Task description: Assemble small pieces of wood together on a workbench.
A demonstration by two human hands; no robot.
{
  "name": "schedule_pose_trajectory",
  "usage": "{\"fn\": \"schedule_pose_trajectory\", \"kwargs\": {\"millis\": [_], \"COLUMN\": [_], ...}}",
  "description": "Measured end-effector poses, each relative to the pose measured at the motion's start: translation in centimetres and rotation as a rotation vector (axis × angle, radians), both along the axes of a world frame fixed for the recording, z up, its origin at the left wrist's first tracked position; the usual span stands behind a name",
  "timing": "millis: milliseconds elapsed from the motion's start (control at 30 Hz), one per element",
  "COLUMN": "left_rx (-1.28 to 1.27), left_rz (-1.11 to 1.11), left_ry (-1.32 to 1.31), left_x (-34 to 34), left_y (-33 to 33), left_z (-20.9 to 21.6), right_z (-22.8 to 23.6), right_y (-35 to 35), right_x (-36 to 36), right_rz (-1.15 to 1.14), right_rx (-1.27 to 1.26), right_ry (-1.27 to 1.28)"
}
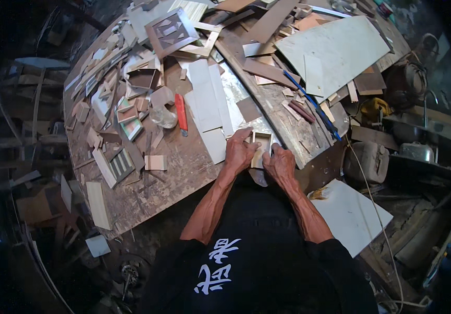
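The left hand and right hand angle inward, fingers pinching a small wooden frame at the near edge of the workbench; a red utility knife and wood offcuts clutter its left side.

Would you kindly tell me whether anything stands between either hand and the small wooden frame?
Nothing visible does: the left hand and right hand hold the small wooden frame from either side. The red knife lies off to the left, out of the way.
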State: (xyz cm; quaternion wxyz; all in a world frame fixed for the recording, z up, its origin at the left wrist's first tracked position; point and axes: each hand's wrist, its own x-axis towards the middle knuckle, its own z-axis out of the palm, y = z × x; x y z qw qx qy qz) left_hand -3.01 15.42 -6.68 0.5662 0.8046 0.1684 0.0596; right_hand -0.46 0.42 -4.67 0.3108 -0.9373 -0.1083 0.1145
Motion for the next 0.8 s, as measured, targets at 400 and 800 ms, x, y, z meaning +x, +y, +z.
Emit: {"fn": "schedule_pose_trajectory", "kwargs": {"millis": [400,800], "left_rx": [0.240,0.278], "left_rz": [-0.133,-0.157], "left_ry": [-0.115,-0.067], "left_x": [0.42,0.83], "left_y": [0.78,0.92], "left_z": [-0.68,-0.43], "right_z": [-0.07,-0.46], "right_y": [-0.12,-0.16], "right_x": [0.24,0.30], "right_rz": [0.043,0.011], "right_rx": [-0.020,0.020], "right_ry": [-0.021,-0.033]}}
